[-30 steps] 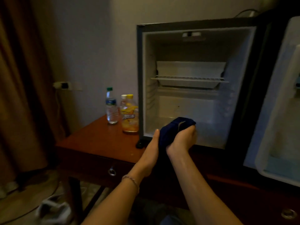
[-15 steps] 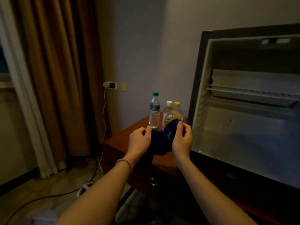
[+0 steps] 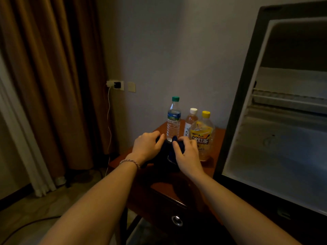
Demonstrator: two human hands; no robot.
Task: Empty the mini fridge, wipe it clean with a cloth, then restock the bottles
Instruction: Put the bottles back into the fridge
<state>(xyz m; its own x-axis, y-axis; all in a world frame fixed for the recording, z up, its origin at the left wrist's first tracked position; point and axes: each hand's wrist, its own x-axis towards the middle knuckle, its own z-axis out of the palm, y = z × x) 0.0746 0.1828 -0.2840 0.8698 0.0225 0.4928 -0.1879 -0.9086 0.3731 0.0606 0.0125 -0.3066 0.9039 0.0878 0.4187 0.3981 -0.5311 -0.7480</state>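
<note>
Over the wooden side table (image 3: 215, 167), the left hand (image 3: 146, 147) and right hand (image 3: 187, 156) both grip a dark blue cloth (image 3: 166, 152), fingers curled into its folds, the bundle low over the tabletop. A braided bracelet (image 3: 129, 162) circles the left wrist. Just behind the hands stand three bottles: a clear water bottle (image 3: 173, 119) with a green cap, a slim white-capped bottle (image 3: 190, 121), and a wide yellow-capped tea bottle (image 3: 203, 135). To the right, the mini fridge (image 3: 283, 138) sits open, its interior bare apart from a wire shelf (image 3: 290, 99). Brown curtains (image 3: 53, 76) hang at left, beside a wall socket (image 3: 115, 85) with a white cable.
</note>
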